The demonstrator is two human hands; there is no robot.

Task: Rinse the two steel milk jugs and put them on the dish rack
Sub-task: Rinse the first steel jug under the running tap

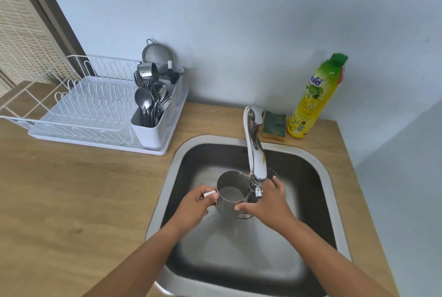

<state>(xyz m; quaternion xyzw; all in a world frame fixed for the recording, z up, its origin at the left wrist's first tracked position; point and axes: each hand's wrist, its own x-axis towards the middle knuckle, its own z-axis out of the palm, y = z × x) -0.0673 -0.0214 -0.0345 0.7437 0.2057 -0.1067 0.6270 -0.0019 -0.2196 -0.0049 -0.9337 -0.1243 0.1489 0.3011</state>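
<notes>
One steel jug (230,192) upright over the sink, the other jug (272,173) behind the tap.

Silver steel milk jug (230,195) in my left hand (194,203): plain mirror grey, no pattern, white handle. I note my right hand (265,203) beside it. Grey steel sink basin (308,191): dark at the walls, paler at the floor, light grey rim. Chrome tap (256,153) with a white strip along its back. Wooden countertop (79,189): light tan, faint grain streaks. White wire dish rack (79,110) on a white tray. Yellow detergent bottle with green cap (317,96): lime picture, blue lettering. Green-topped yellow sponge (274,125). Wall (239,21): pale blue-grey, plain.
</notes>
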